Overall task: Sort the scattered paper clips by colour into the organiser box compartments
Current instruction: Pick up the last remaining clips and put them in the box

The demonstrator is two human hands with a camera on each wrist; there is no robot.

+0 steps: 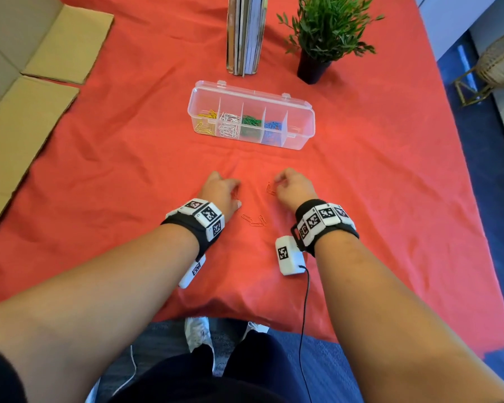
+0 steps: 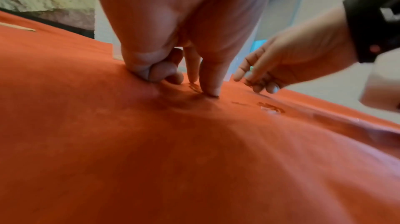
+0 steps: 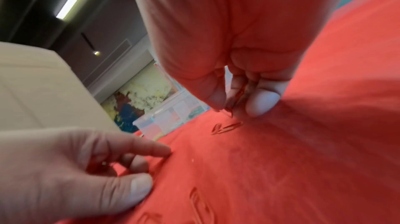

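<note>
Both my hands are working the last thin red wire paper clips (image 1: 255,221) on the red cloth: my right hand (image 1: 293,186) is pinching some, my left hand (image 1: 220,189) is pressing one with straight fingertips. Next, I'm judging, they go into the clear plastic organiser box's (image 1: 301,134) rightmost compartment.

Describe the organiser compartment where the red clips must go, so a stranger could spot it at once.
On the red cloth, in front of the upright books and the potted plant, lies a clear organiser box. Its rightmost compartment is the only one that looks empty; the others hold yellow, white, green and blue clips.
</note>
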